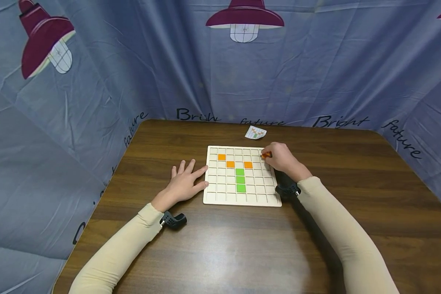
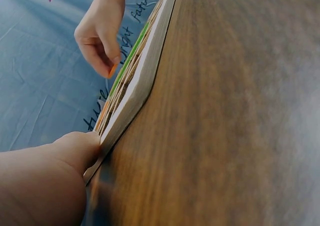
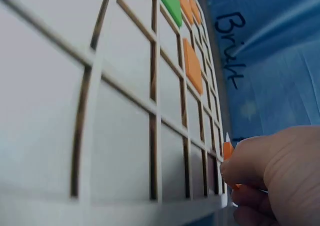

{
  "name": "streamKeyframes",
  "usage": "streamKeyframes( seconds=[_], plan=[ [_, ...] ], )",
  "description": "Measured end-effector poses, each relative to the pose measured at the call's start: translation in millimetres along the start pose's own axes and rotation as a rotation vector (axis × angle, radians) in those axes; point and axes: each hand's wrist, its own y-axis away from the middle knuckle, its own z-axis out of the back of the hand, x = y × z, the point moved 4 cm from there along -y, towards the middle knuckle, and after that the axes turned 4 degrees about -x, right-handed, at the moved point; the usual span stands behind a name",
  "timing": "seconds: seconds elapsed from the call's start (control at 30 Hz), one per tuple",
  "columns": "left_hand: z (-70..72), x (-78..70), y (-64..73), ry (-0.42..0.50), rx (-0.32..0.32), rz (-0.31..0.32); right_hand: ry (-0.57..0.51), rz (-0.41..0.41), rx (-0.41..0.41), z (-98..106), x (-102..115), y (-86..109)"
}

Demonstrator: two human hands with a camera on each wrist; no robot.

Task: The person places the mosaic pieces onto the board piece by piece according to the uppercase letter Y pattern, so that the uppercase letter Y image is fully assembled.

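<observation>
A cream grid board [image 1: 224,199] lies on the table, with orange square tiles [image 1: 230,164] and a column of green square tiles [image 1: 240,180] set in its cells. My right hand [image 1: 281,157] pinches another orange tile [image 3: 228,150] between thumb and fingers, over the board's far right corner. The left hand [image 1: 183,184] lies spread on the table at the board's left side, its thumb and index fingertip touching the edge. In the left wrist view, the left thumb [image 2: 80,148] presses on the board's rim.
Behind the board lies a small paper card [image 1: 255,132] printed with a coloured grid pattern. The brown wooden table [image 1: 213,245] ends at a blue curtain [image 1: 169,61] at the back and sides. Each wrist wears a black strap device [image 1: 175,221].
</observation>
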Motion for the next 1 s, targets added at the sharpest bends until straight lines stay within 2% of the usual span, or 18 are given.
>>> streamKeyframes(
  seconds=[0.33, 0.53, 1.0],
  plan=[
    [-0.6, -0.6, -0.3, -0.008, -0.005, -0.003, 0.005, 0.061, 0.027, -10, 19, -8.2],
    [-0.3, -0.2, 0.0, -0.008, -0.007, -0.004, 0.021, 0.072, 0.052, -13, 22, -10.9],
    [-0.2, 0.5, -0.4, -0.011, -0.003, 0.000, 0.032, 0.088, 0.055, -16, 28, -10.6]
  ],
)
